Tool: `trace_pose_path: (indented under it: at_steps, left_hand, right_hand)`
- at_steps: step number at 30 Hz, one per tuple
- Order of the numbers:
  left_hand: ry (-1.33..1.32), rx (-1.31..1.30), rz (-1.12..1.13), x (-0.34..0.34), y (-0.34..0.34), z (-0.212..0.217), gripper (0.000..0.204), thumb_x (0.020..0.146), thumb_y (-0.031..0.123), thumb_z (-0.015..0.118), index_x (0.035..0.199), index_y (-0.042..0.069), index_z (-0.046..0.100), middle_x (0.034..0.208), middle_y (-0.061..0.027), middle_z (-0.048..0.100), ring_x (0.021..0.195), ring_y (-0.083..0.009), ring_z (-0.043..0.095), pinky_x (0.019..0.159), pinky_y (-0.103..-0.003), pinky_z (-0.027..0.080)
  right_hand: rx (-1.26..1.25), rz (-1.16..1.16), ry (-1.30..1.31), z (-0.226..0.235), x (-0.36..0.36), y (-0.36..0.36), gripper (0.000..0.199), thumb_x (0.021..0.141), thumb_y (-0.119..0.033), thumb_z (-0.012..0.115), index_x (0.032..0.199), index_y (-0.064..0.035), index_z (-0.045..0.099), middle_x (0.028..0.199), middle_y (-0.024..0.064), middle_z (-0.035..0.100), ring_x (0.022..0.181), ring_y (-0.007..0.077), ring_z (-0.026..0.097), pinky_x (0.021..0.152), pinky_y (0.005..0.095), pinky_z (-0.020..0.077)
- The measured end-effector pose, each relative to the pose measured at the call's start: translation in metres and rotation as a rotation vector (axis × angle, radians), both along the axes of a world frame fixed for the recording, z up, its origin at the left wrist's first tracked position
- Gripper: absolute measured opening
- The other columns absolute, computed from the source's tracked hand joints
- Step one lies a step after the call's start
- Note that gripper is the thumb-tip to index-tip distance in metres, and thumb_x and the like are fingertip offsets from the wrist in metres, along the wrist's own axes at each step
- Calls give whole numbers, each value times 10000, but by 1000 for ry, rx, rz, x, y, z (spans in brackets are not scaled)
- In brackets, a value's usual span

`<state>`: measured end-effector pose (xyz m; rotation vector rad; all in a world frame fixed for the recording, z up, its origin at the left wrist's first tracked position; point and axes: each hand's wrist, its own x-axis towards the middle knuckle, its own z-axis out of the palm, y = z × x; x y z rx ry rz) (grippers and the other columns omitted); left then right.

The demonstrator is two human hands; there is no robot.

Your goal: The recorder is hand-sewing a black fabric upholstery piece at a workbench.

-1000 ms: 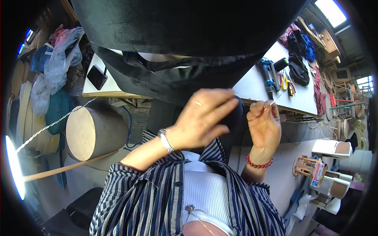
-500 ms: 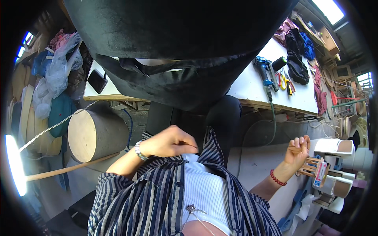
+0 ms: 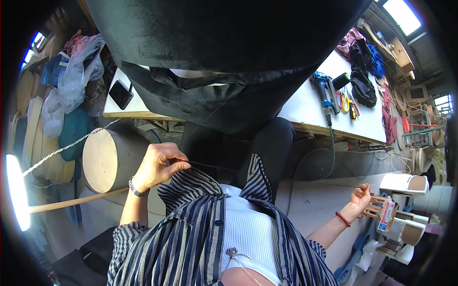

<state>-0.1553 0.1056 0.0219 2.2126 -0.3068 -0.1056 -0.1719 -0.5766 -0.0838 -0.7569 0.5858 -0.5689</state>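
My left hand is raised above my lap near the drum-like block, thumb and fingers closed in a pinch. A faint thin thread seems to run from its fingertips to the right. Far out to the right is my right hand, its fingers curled together beside a small wooden rack. Anything in that hand is too small to make out. Ahead, a large black upholstered piece covers the middle of the table, its loose black cover hanging over the edge above my knees. Neither hand touches it.
On the white table lie a blue power tool with a green hose, yellow-handled scissors, dark cloth and a phone. A round block stands left; spools and the wooden rack stand right.
My left hand has moved left and up, away from the middle of my lap. My right hand has moved lower and slightly outward, its fingers more tightly curled.
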Motion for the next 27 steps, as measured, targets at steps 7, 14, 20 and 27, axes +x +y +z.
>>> trace_pose_path:
  at_steps: [7, 14, 20, 27]
  left_hand:
    - [-242, 123, 66, 5, 7, 8, 181, 703, 131, 801, 765, 18, 674, 648, -87, 593, 596, -227, 569, 564, -309, 455]
    - [-366, 94, 167, 8, 31, 11, 208, 629, 76, 831, 739, 13, 665, 656, -66, 583, 591, -179, 561, 550, -283, 454]
    - [-312, -565, 285, -12, 94, -12, 189, 696, 61, 778, 649, 20, 600, 606, -23, 538, 551, -120, 452, 511, -247, 343]
    - [-211, -1440, 680, -89, 157, -79, 288, 980, 222, 533, 753, 45, 540, 599, 15, 362, 521, -82, 262, 469, -218, 283]
  right_hand:
    - [-44, -150, -66, 14, -12, -14, 107, 911, -82, 613, 921, 10, 559, 732, 71, 599, 606, 105, 574, 480, 167, 429]
    - [-21, -268, -56, 14, -19, -34, 96, 921, -30, 571, 989, 34, 550, 758, 70, 583, 624, 113, 577, 495, 175, 457]
    - [-143, -399, 74, -16, -44, -94, 148, 941, -46, 530, 1047, 52, 499, 821, 130, 605, 661, 157, 576, 580, 203, 512]
    - [-174, -1096, 437, -59, -48, -130, 92, 837, -29, 537, 796, 52, 523, 774, 139, 591, 592, 202, 585, 493, 256, 498]
